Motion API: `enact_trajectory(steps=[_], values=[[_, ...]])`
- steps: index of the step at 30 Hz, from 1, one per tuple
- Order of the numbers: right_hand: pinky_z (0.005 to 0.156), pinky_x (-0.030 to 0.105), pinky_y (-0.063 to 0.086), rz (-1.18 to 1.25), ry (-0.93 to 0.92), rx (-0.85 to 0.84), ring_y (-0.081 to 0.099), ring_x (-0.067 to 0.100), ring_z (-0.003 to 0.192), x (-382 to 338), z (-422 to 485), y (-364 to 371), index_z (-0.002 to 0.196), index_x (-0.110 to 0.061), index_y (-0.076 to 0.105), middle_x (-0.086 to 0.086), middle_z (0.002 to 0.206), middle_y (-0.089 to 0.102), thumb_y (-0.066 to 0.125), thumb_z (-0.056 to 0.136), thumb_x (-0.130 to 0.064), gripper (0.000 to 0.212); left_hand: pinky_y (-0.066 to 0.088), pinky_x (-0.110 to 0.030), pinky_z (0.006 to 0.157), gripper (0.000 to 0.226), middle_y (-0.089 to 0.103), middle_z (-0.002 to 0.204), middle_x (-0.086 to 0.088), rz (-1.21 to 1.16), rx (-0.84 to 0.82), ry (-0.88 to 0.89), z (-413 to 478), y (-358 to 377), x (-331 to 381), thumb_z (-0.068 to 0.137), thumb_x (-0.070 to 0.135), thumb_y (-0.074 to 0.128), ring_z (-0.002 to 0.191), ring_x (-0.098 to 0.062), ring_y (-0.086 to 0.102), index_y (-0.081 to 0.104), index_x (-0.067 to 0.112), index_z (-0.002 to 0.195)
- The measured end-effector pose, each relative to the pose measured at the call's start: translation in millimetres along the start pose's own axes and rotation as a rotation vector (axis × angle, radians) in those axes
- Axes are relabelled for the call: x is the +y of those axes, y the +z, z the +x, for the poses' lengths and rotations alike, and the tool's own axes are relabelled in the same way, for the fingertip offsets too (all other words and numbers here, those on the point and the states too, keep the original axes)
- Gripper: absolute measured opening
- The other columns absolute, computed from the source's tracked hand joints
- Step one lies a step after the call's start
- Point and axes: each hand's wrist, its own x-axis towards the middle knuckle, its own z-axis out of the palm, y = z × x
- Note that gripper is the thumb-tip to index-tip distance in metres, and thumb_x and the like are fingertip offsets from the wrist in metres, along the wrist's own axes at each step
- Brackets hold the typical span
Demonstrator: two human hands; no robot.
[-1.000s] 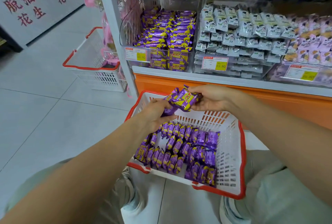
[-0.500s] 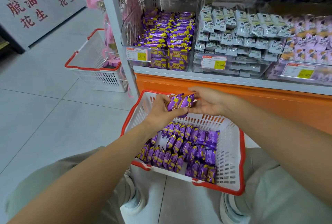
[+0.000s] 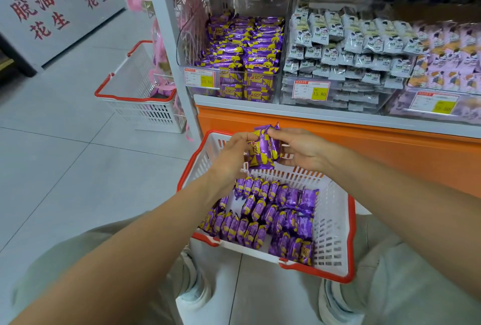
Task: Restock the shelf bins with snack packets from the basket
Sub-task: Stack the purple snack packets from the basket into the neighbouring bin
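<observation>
A white basket with a red rim (image 3: 335, 223) stands on the floor between my knees, holding several purple-and-yellow snack packets (image 3: 270, 215) in rows. Above its far edge my left hand (image 3: 231, 158) and my right hand (image 3: 304, 150) together hold a small upright bunch of the same purple packets (image 3: 263, 150), fingers curled round it from both sides. Higher up, the clear shelf bin (image 3: 205, 90) at the left of the shelf is piled with matching purple packets (image 3: 244, 46).
A second white basket with red rim (image 3: 135, 95) stands on the tiled floor to the left of the shelf post (image 3: 171, 46). Bins of white packets (image 3: 346, 46) and lilac packets (image 3: 447, 59) fill the shelf to the right. An orange panel (image 3: 390, 152) runs below.
The bunch of packets has been turned from lying tilted to standing upright between both hands. The hands stay above the basket's far edge.
</observation>
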Motion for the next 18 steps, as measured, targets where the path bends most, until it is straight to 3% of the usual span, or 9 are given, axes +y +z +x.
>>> enact_trajectory(steps=[4,7,8,10,13,15,18], values=[[0.092,0.041,0.048,0.000,-0.032,-0.025,0.060,0.016,0.084,2.2,3.2,5.1,0.085,-0.018,0.064,0.000,0.082,0.069,0.063,0.092,-0.029,0.013,0.049,-0.039,0.066,0.037,0.053,0.107,-0.014,-0.044,0.054,0.033,0.7,-2.1,-3.8,0.093,0.003,0.057,0.080,-0.020,0.058,0.044,0.023,0.121],[0.087,0.035,0.053,0.001,-0.103,-0.106,0.065,0.013,0.077,-0.5,2.7,9.8,0.090,-0.015,0.067,0.000,0.078,0.072,0.057,0.096,-0.027,0.017,0.058,-0.043,0.081,0.050,0.060,0.100,-0.015,-0.136,-0.005,-0.033,0.3,0.3,-8.0,0.092,0.000,0.060,0.080,-0.023,0.063,0.036,0.010,0.135],[0.083,0.031,0.053,-0.007,-0.122,-0.154,0.066,0.013,0.078,-2.6,2.3,10.1,0.094,-0.013,0.067,0.002,0.083,0.072,0.058,0.096,-0.025,0.016,0.058,-0.042,0.083,0.048,0.061,0.099,-0.015,-0.139,-0.016,-0.032,0.5,-0.8,-8.3,0.093,-0.001,0.058,0.081,-0.024,0.065,0.038,0.006,0.136],[0.088,0.032,0.047,-0.095,-0.165,-0.278,0.062,0.019,0.091,-6.0,1.5,8.9,0.104,-0.009,0.065,0.010,0.099,0.067,0.063,0.091,-0.016,0.015,0.058,-0.037,0.080,0.052,0.061,0.102,-0.016,-0.168,0.000,-0.035,2.5,-8.3,-7.1,0.094,-0.001,0.056,0.082,-0.025,0.064,0.035,0.003,0.141],[0.096,0.029,0.046,-0.283,-0.213,-0.379,0.057,0.019,0.106,-11.0,1.3,7.3,0.123,-0.007,0.057,0.014,0.119,0.061,0.067,0.081,0.006,0.045,0.059,-0.035,0.074,0.069,0.058,0.114,-0.018,-0.271,0.018,-0.070,2.1,-25.6,-0.4,0.090,-0.003,0.060,0.082,-0.025,0.065,0.026,0.011,0.149],[0.092,0.021,0.048,-0.391,-0.268,-0.373,0.057,0.012,0.109,-18.8,-1.0,9.4,0.124,-0.016,0.055,0.007,0.124,0.059,0.070,0.080,0.007,0.051,0.058,-0.032,0.070,0.067,0.058,0.120,-0.021,-0.313,-0.028,-0.077,-0.2,-35.3,6.1,0.087,-0.003,0.063,0.080,-0.023,0.070,0.034,0.010,0.146],[0.092,0.020,0.047,-0.427,-0.308,-0.324,0.055,0.011,0.115,-33.1,2.9,16.0,0.133,-0.018,0.046,0.003,0.130,0.055,0.073,0.081,-0.003,0.061,0.059,-0.031,0.073,0.040,0.063,0.110,-0.020,-0.308,-0.056,-0.039,1.2,-46.3,20.7,0.087,-0.001,0.064,0.078,-0.021,0.070,0.052,0.002,0.125]])
